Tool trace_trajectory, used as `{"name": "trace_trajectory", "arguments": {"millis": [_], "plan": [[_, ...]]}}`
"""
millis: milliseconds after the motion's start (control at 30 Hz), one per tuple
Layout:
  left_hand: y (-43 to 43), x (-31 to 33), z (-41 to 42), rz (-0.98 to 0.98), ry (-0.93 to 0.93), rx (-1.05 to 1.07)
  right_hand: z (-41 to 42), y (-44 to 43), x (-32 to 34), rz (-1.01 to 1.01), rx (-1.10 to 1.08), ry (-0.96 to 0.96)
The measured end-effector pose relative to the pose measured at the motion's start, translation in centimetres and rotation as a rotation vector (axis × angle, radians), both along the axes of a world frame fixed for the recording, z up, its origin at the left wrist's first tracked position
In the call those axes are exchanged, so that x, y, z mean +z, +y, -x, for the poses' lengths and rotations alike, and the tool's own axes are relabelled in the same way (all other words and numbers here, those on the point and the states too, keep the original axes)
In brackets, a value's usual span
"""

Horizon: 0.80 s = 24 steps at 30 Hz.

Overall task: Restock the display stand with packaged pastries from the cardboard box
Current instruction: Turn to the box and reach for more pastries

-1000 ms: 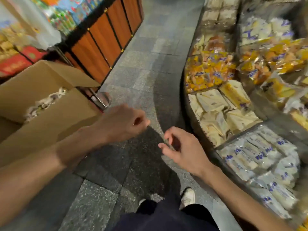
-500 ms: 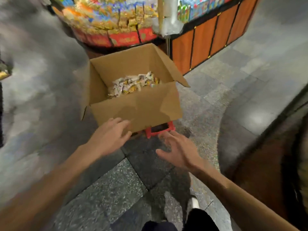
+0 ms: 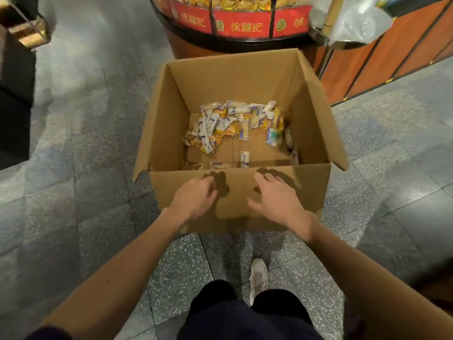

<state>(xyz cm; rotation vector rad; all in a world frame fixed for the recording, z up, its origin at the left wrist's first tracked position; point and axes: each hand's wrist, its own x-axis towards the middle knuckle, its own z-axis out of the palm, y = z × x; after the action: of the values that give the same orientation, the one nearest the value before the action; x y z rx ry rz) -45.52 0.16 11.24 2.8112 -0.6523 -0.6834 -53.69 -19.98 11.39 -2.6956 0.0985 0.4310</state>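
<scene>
An open cardboard box (image 3: 311, 114) stands on the floor straight ahead of me, flaps spread. Several packaged pastries (image 3: 232, 121) in white, yellow and blue wrappers lie across its bottom, mostly toward the far side, with a few single packs near the front wall. My left hand (image 3: 196, 198) and my right hand (image 3: 277, 200) hover side by side in front of the box's near wall, just below its rim. Both have loosely curled fingers and hold nothing. The display stand I was filling is out of view.
A round display stand with a red band of Chinese characters (image 3: 245, 25) stands right behind the box. An orange-panelled counter (image 3: 382, 60) runs along the right. A dark shelf unit (image 3: 14, 77) is at the left. My shoe (image 3: 257, 276) is on the grey speckled tiles.
I have turned from the pastry display on the right toward the box. The box now sits centred and close, and both empty hands have reached forward to its front wall.
</scene>
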Motion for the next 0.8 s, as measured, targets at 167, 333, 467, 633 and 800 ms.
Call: {"name": "trace_trajectory", "arguments": {"millis": [167, 333, 467, 633, 800], "plan": [[-1.1, -3.3, -8.4, 0.044, 0.019, 0.099, -9.6, -2.7, -2.1, -0.009, -0.008, 0.126], [-1.3, -9.9, -17.3, -0.006, 0.156, 0.201, -17.8, -4.2, -6.9, -0.018, -0.102, 0.211], [-0.3, -16.4, -22.5, -0.137, 0.331, 0.198, -22.5, -4.6, -12.9, -0.059, -0.195, 0.453], [-0.1, -22.3, -25.5, -0.177, 0.353, 0.209, -25.9, -5.0, -19.4, -0.313, -0.492, 0.701], [-2.9, -27.5, -26.7, -0.166, 0.218, 0.031, -27.9, -5.1, -26.8, -0.326, -0.529, 0.689]]}}
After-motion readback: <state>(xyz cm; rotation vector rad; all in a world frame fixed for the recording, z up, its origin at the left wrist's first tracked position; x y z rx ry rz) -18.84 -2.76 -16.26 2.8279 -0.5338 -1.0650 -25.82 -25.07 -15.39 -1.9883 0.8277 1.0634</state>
